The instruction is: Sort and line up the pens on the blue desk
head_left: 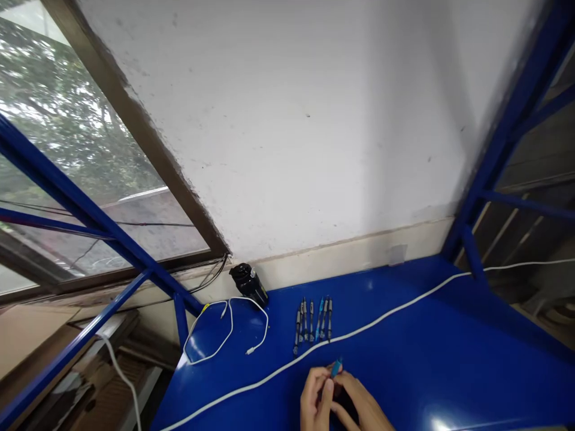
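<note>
At the bottom of the head view my two hands meet over the blue table point(404, 365). My left hand point(315, 398) is closed, its thumb and fingers pinching a bright blue pen point(336, 367) whose one end points up and away. Against it from the other side lies my right hand point(362, 402), fingers bent around the pen's lower part, which is mostly hidden. Just beyond the hands, several pens lie side by side in a rough row, among them a dark pen point(311, 320) and a light blue pen point(319, 317).
A long white cable point(381, 321) crosses the table between the hands and the pens. A black bottle point(251, 286) stands by the wall, with a thin white charging cable point(218, 352) looped before it. Blue metal frame bars point(476, 197) rise at both sides; a window is at left.
</note>
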